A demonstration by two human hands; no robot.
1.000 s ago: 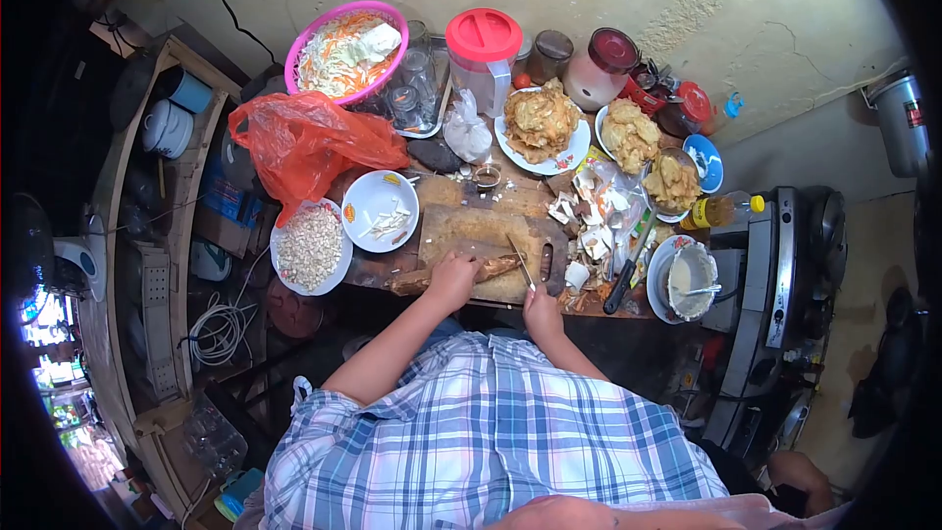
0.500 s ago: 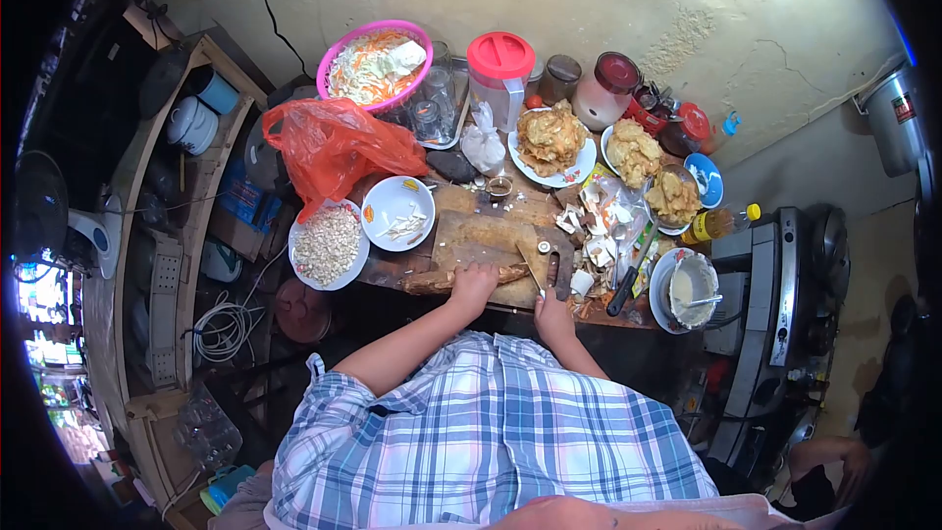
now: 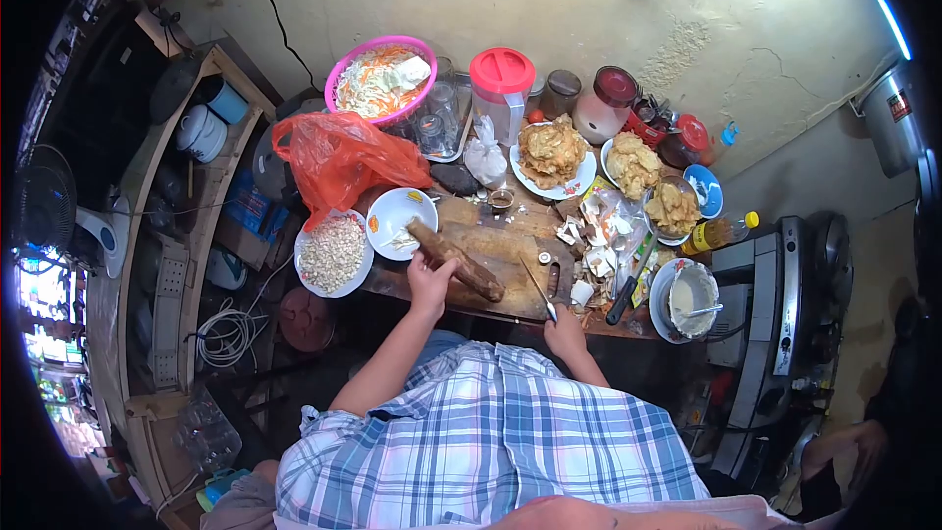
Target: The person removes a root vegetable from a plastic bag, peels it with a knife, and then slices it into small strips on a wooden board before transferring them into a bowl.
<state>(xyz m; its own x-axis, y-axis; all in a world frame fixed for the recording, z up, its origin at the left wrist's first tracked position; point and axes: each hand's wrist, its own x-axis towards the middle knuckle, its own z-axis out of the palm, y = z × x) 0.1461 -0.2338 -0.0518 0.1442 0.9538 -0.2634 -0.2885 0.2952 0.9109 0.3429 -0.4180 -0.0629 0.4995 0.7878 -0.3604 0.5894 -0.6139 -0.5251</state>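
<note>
My left hand is wrapped round a long brown-skinned cassava root, which slants over the near left part of the wooden cutting board. A thin-bladed knife is gripped in my right hand at the board's near edge, its blade pointing up and left, apart from the root. Beside the blade lies a small pale round slice. A white bowl holding thin white strips stands just beyond my left hand. To its left, a plate is heaped with small chopped white pieces.
Peel scraps and a black-handled knife lie right of the board. Fried food fills plates behind them. A red plastic bag, a pink basket of shredded vegetables and a lidded pitcher stand at the back. Another person's hand shows lower right.
My left hand has lifted the cassava root off the board and turned it, its far end now up by the white bowl. My right hand with the knife has shifted slightly right and nearer me.
</note>
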